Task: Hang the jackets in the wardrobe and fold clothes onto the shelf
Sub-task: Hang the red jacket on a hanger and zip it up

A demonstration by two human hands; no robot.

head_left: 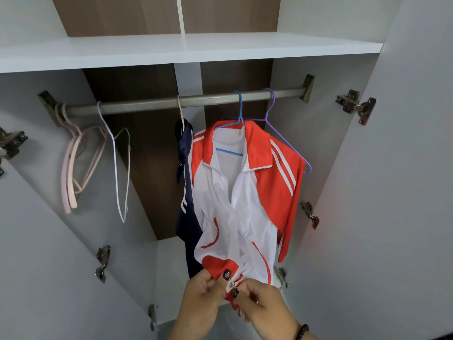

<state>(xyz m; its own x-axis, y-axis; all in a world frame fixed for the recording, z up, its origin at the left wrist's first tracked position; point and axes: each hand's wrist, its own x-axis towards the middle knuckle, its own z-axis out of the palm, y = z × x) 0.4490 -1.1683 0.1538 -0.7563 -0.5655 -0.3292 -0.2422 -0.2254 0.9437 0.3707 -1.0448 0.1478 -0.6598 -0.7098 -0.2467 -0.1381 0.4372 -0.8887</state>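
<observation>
Pinching the bottom hem of the red-and-white jacket [235, 192], the left hand [204, 294] curls thumb and fingers onto the red band, while the right hand [257, 305] pinches the zipper slider [232, 284] at the hem's other edge. This jacket hangs on a blue hanger [239, 114] from the rail [186, 101] under the white shelf [186, 49], just beside one navy jacket [187, 217] on a cream hanger [181, 111]. Hanger count on the rail: one purple hanger [272, 111] behind the red-and-white jacket, one white hanger [117, 163], and a bunch of pink hangers [76, 163] whose number cannot be told.
</observation>
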